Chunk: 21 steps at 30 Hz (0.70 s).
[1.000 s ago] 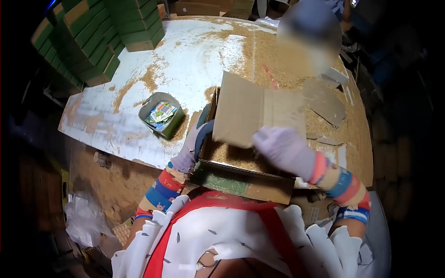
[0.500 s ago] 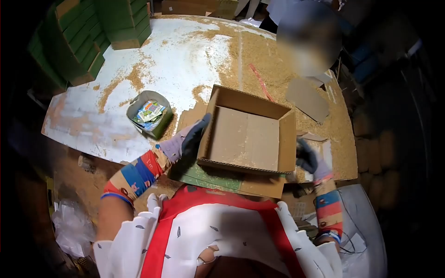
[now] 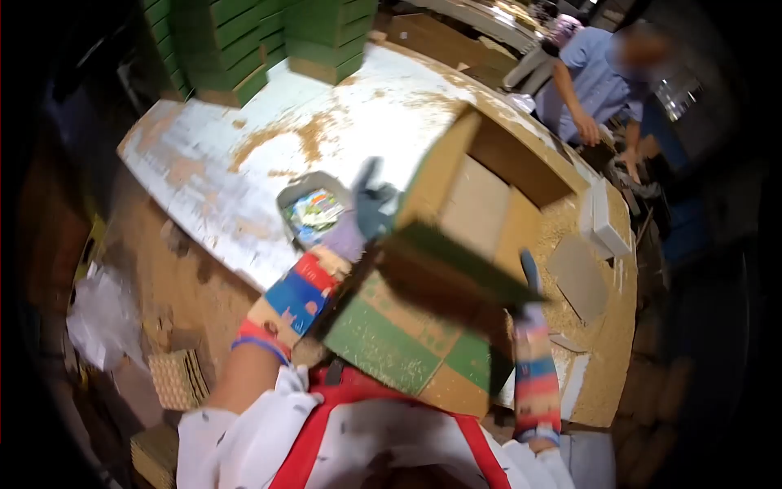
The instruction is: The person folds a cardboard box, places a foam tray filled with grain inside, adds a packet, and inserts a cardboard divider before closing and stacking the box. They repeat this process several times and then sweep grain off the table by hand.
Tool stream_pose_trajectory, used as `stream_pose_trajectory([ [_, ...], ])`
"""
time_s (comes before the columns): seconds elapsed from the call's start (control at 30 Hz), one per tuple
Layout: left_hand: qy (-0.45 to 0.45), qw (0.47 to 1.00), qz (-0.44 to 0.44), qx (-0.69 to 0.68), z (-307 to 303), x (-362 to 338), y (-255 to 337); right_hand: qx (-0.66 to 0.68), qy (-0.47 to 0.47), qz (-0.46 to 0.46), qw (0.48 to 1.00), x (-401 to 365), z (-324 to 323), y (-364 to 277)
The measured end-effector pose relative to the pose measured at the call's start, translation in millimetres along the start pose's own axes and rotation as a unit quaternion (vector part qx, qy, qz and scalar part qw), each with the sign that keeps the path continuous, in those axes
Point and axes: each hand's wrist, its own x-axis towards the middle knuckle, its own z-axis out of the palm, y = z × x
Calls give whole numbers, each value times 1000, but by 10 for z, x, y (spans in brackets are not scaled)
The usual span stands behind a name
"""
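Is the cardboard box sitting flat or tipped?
Tipped. The cardboard box is held slanted between the left hand and right hand, open inside and green outer wall both showing.

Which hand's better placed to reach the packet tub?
Probably left: the left hand grips the box wall right beside the tub; the right hand holds the box's far side.

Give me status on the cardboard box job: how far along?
Done: the cardboard box is erected, with a liner sheet inside. In hand: the left hand grips one side and the right hand, mostly hidden, is at the other; the box is tilted above the table. Left, probably: the top is open, and the packets lie in the grey bin, with none visible in the box.
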Motion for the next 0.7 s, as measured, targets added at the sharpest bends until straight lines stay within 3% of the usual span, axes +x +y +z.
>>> stream_pose_trajectory([
  [0.03,56,986,119,99,-160,75,5,33,-62,-23,997,246,163,-13],
  [0.1,150,950,175,211,228,-274,265,153,-67,-3,986,1286,33,401],
  [0.13,111,922,189,318,222,-438,260,71,-51,-31,996,1635,252,555],
  [0.17,9,874,199,443,162,-673,186,-1,-25,-60,998,1915,378,777],
  [0.23,-187,742,175,619,192,-1069,48,-151,37,-107,982,2464,632,1205],
  [0.27,-228,670,150,690,398,-1246,50,-200,40,-103,974,2644,589,1349],
  [0.3,-248,687,112,674,347,-1196,-8,-390,59,-34,918,2626,602,1252],
  [0.33,-283,602,82,742,335,-1419,-60,-562,75,42,823,2502,676,1032],
  [0.37,-313,572,51,756,298,-1527,-164,-670,42,0,742,2258,720,765],
  [0.4,-338,542,22,769,236,-1598,-251,-677,93,-140,717,2098,621,720],
  [0.43,-338,543,30,768,141,-1634,-318,-678,113,-196,700,1869,534,441],
  [0.47,-333,547,38,767,129,-1609,-360,-727,215,-268,595,1712,374,304],
  [0.5,-327,552,40,766,132,-1621,-375,-785,306,-246,479,1622,43,308],
  [0.53,-321,556,36,766,126,-1666,-360,-800,346,-196,450,1466,-333,327],
  [0.57,-318,556,40,767,163,-1662,-339,-816,317,-47,481,1233,-628,292],
  [0.6,-321,563,49,761,159,-1661,-333,-781,330,-53,528,1124,-1171,585],
  [0.63,-321,569,54,755,136,-1664,-343,-747,299,-116,582,815,-1435,571],
  [0.67,-321,575,58,750,125,-1662,-350,-747,233,-196,590,466,-1635,559],
  [0.7,-317,579,74,747,147,-1646,-327,-755,207,-297,547,-4,-1581,429],
])
